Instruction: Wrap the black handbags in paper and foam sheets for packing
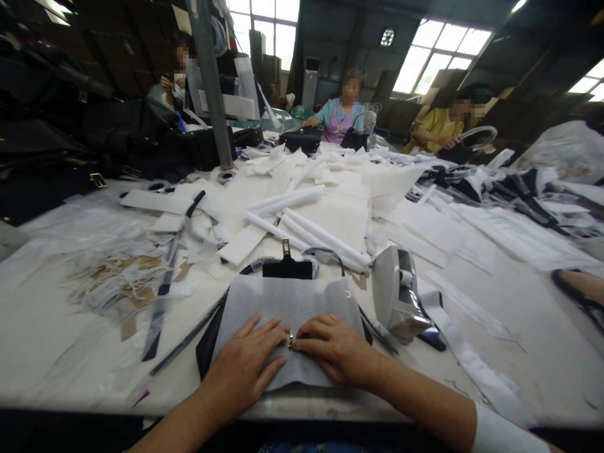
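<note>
A black handbag lies on the table in front of me, covered by a light grey foam sheet. A small gold clasp shows at the middle of the sheet. My left hand rests on the sheet with fingers stretched out and thumb apart, its fingertips beside the clasp. From the other side, my right hand reaches the clasp with bent fingers held together; its fingertips touch it. Beyond the sheet's far edge, a black flap tab with a gold metal plate sticks out.
A grey-and-white tape dispenser stands right of the bag. White foam sheets and rolled strips are heaped behind. Black straps and tangled strings lie left. Black bags are piled far left, by a metal post. Several people work across the table.
</note>
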A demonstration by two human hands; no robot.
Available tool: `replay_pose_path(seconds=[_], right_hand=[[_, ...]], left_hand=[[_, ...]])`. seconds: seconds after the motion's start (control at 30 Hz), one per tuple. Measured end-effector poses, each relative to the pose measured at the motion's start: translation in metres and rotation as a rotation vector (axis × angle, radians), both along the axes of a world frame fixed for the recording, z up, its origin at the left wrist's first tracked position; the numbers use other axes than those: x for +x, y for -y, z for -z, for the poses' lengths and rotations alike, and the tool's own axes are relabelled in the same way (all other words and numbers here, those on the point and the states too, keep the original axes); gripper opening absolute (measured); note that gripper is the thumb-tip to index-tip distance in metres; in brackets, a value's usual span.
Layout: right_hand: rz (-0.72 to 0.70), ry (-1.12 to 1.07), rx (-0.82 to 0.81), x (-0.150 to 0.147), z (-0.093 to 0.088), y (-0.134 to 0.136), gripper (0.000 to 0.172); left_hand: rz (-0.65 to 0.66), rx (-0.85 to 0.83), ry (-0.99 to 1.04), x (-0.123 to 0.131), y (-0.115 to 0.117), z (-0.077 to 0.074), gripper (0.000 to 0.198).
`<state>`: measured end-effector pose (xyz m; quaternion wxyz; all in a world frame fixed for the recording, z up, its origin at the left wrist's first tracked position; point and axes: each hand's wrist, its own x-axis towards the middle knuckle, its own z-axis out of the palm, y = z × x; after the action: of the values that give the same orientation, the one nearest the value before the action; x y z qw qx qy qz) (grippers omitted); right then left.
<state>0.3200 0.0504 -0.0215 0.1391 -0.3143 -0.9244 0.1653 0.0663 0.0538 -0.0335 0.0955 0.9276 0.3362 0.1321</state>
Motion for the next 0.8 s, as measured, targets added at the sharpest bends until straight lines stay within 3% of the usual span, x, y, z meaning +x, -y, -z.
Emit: replay_pose_path(seconds=[0.13,0.23,0.43,0.6,0.8], right_hand=[[0.041,0.062,-0.024,-0.002,-0.007,0.002,0.039],[0.073,0.115,-0.03,-0.001,-0.011,-0.001,0.04],[0.05,0.172,-0.066,0.003,-0.007,-0.007,0.063],[0.083,0.162,-0.065,0.005,-0.004,-0.005,0.061],[0.113,0.146,-0.091,0.006,-0.008,-0.006,0.065]], left_hand=[[-0.05,0.172,-0.081,-0.001,0.002,0.004,0.055],[-0.069,0.269,-0.141,-0.002,0.002,0.005,0.057],[-0.065,0.274,-0.162,-0.008,-0.001,0.004,0.06],[-0.123,0.329,-0.161,-0.013,0.004,0.007,0.063],[-0.094,0.343,-0.125,-0.017,0.0,0.014,0.059]])
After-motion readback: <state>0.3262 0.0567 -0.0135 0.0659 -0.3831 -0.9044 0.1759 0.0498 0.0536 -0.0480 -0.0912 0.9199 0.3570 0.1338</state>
